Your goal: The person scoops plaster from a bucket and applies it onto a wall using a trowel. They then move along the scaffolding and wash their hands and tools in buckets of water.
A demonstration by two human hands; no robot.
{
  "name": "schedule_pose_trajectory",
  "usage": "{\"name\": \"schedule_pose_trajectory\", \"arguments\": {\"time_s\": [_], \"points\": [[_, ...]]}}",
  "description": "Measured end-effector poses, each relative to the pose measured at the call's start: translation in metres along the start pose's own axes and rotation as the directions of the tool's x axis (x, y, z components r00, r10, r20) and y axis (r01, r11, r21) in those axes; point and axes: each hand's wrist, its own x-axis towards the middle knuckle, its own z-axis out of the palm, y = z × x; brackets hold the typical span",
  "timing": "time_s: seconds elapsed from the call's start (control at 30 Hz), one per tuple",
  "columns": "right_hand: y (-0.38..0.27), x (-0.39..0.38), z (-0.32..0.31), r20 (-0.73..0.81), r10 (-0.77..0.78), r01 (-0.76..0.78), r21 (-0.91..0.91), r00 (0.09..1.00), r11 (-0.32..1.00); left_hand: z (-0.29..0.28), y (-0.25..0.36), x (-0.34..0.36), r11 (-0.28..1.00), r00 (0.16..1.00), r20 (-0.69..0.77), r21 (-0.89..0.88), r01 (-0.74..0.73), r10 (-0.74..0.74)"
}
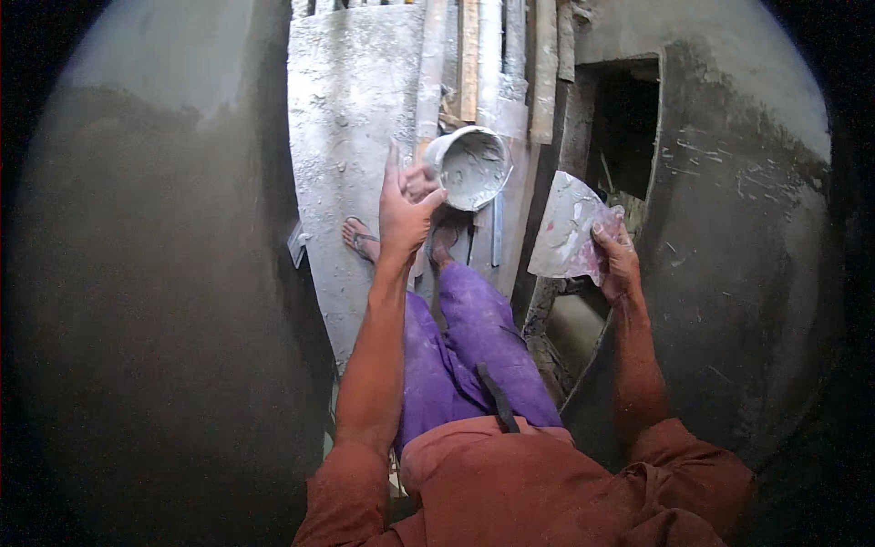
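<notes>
My left hand [407, 205] is at the left side of a white bucket [468, 169] coated inside with grey plaster. Its index finger points up; the other fingers are curled and blurred, so whether they grip the rim is unclear. My right hand [612, 251], closed round the edge of a flat, pinkish scraper board [565, 228] smeared with white-grey plaster, is to the right of the bucket. My sandalled feet and purple trousers [483, 328] show below the bucket.
I stand on pale, plaster-splattered boards [346, 109], with long timber planks [469, 55] at the far end. Damp plastered walls [164, 273] rise on both sides. The right wall has a dark rectangular opening [629, 109] and another gap lower down.
</notes>
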Motion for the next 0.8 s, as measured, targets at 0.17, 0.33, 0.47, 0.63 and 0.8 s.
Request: {"name": "schedule_pose_trajectory", "arguments": {"time_s": [0.17, 0.33, 0.47, 0.63, 0.8], "points": [[0.022, 0.020, -0.019, -0.068, 0.009, -0.004, 0.069, 0.998, 0.998, 0.014, -0.037, 0.039, 0.894, 0.996, -0.049, 0.446, -0.050, 0.080], [0.055, 0.071, -0.035, 0.041, 0.099, -0.103, 0.132, 0.994, 0.986, -0.018, -0.092, 0.061, 0.888, 0.959, -0.197, 0.377, 0.265, -0.203], [0.088, 0.108, -0.047, 0.070, 0.086, -0.101, 0.238, 0.994, 0.966, -0.012, -0.151, 0.060, 0.937, 0.952, -0.302, 0.345, 0.060, 0.050], [0.136, 0.151, -0.050, -0.004, 0.071, -0.066, 0.333, 0.997, 0.940, -0.034, -0.225, 0.085, 0.828, 0.880, -0.291, 0.320, 0.460, -0.376], [0.190, 0.254, -0.033, 0.042, 0.056, -0.051, -0.107, 0.998, 0.993, -0.072, -0.315, 0.131, 0.782, 0.966, -0.232, 0.579, 0.231, -0.114]]}}
